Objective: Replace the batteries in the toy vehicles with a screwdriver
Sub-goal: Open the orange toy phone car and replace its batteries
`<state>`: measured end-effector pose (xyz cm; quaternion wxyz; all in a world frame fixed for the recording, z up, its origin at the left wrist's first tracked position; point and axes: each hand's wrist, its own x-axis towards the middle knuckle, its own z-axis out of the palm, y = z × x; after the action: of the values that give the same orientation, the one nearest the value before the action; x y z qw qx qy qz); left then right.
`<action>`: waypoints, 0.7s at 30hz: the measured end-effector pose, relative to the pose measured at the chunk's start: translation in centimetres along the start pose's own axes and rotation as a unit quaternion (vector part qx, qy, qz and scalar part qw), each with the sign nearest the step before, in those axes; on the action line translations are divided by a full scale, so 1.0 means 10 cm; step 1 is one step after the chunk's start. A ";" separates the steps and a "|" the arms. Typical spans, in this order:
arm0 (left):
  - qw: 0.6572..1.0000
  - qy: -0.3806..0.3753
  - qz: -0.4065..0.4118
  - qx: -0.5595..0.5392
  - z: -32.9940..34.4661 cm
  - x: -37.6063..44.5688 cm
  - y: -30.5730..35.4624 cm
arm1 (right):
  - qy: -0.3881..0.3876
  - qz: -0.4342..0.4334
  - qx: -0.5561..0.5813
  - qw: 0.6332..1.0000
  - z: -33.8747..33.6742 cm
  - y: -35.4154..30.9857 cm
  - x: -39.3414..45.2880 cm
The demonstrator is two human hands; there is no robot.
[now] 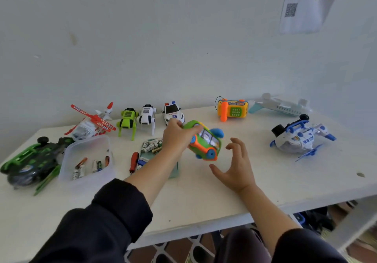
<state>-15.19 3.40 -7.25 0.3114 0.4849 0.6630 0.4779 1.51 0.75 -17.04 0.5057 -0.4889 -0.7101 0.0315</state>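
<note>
Right hand (234,166) nearest, fingers spread, empty, above surface (204,197). Left hand (176,135) grips green-orange car (205,142), blue wheels, tilted midair. Police car (173,113) reads "POLICE". Red screwdriver (134,162) beside batteries (152,145).

A white table (204,197) runs across the middle of the frame against the wall. Along its back, left to right, sit a red helicopter (91,123), two robot dogs (136,120), a police car (173,113), a toy phone (232,109) and a plane (280,105). At lower left lie a green helicopter (30,160), a tub (87,160) of batteries and a screwdriver (134,162); at right, a blue helicopter (302,138).
</note>
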 end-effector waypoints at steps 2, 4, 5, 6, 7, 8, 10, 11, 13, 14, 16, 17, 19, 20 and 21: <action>0.986 -0.009 0.065 0.151 0.02 0.01 0.08 | 0.009 -0.025 -0.018 0.999 0.01 -0.02 -0.01; 0.950 -0.021 0.090 0.299 0.10 0.00 0.17 | -0.025 -0.063 -0.037 0.997 0.03 -0.01 0.00; 0.929 -0.020 0.093 0.358 0.15 -0.02 0.22 | -0.057 -0.081 -0.037 0.994 0.03 0.00 0.01; 0.912 -0.017 0.095 0.399 0.21 -0.05 0.26 | -0.090 -0.091 -0.026 0.991 0.03 0.00 0.02; 0.902 -0.014 0.100 0.421 0.26 -0.08 0.32 | -0.119 -0.093 -0.009 0.989 0.03 0.00 0.03; 0.898 -0.014 0.109 0.427 0.30 -0.09 0.36 | -0.142 -0.086 0.009 0.986 0.03 -0.01 0.04; 0.901 -0.033 0.130 0.412 0.34 -0.08 0.45 | -0.163 -0.052 0.036 0.985 0.04 -0.02 0.05; 0.906 -0.050 0.141 0.396 0.32 -0.07 0.48 | -0.166 -0.034 0.040 0.985 0.05 -0.01 0.04; 0.915 -0.089 0.161 0.360 0.26 -0.04 0.50 | -0.157 -0.025 0.014 0.987 0.07 0.02 0.03; 0.919 -0.114 0.168 0.339 0.21 -0.02 0.50 | -0.146 -0.036 -0.008 0.989 0.07 0.03 0.03; 0.930 -0.176 0.156 0.281 0.09 0.03 0.48 | -0.122 -0.053 -0.050 0.990 0.09 0.04 0.02; 0.934 -0.212 0.140 0.251 0.03 0.04 0.46 | -0.103 -0.058 -0.068 0.991 0.10 0.05 0.02; 0.927 -0.276 0.125 0.223 -0.06 0.04 0.40 | -0.075 -0.074 -0.068 0.992 0.12 0.05 0.02; 0.922 -0.294 0.128 0.216 -0.09 0.05 0.36 | -0.077 -0.078 -0.046 0.993 0.12 0.05 0.02; 0.920 -0.305 0.132 0.208 -0.10 0.05 0.32 | -0.083 -0.079 -0.021 0.993 0.11 0.03 0.02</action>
<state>-15.14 3.75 -3.92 0.3246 0.7437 0.5508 0.1951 0.91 1.55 -17.63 0.4358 -0.4376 -0.7863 0.0172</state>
